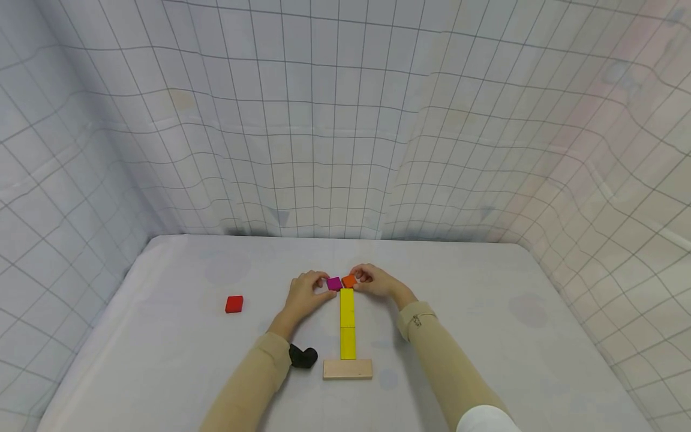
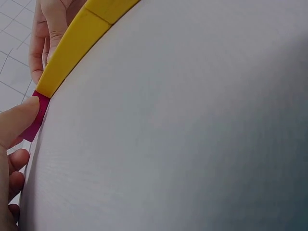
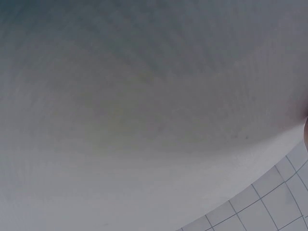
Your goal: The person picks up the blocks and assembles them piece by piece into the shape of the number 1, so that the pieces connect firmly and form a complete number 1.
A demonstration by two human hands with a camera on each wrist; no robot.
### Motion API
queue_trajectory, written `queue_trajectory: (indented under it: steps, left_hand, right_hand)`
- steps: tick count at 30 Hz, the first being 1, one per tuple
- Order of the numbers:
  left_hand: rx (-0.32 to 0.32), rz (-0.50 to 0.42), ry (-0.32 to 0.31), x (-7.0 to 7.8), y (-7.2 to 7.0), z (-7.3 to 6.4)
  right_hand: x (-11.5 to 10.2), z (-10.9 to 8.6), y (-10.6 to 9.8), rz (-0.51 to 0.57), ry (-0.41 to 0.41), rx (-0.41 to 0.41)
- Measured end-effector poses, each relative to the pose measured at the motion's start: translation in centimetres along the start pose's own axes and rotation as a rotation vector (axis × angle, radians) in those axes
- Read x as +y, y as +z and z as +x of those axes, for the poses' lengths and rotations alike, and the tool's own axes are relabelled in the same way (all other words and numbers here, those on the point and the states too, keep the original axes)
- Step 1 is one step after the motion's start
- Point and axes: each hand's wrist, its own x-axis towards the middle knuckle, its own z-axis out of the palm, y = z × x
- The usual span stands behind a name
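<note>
In the head view my left hand (image 1: 303, 295) pinches a purple square block (image 1: 335, 284) between thumb and fingers. My right hand (image 1: 378, 282) holds an orange square block (image 1: 349, 281) the same way, just to the right of the purple one. Both blocks sit at the far end of two yellow rectangular blocks (image 1: 347, 309), laid end to end in a line. A plain wooden block (image 1: 348, 369) lies crosswise at the near end. In the left wrist view the left thumb (image 2: 19, 120) presses on the purple block, right by the yellow block's end.
A red square block (image 1: 234, 304) lies on the white table (image 1: 178, 360) to the left. Close to the left sleeve is a small black object (image 1: 303, 357) with a rounded end. Grid-patterned cloth (image 1: 345, 120) hangs behind and along both sides of the table.
</note>
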Motion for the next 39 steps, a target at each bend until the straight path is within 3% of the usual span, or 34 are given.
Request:
queue_trajectory:
  steps: [5,39]
  left_hand:
    - [-0.005,-0.048,-0.011,0.00,-0.26,-0.13]
    - [-0.021,-0.039,0.002,0.16,-0.37,-0.22]
  right_hand:
    - [-0.06,-0.04,0.04,0.010,0.015,-0.003]
    - [0.31,0.16,0.16,0.003,0.040,-0.002]
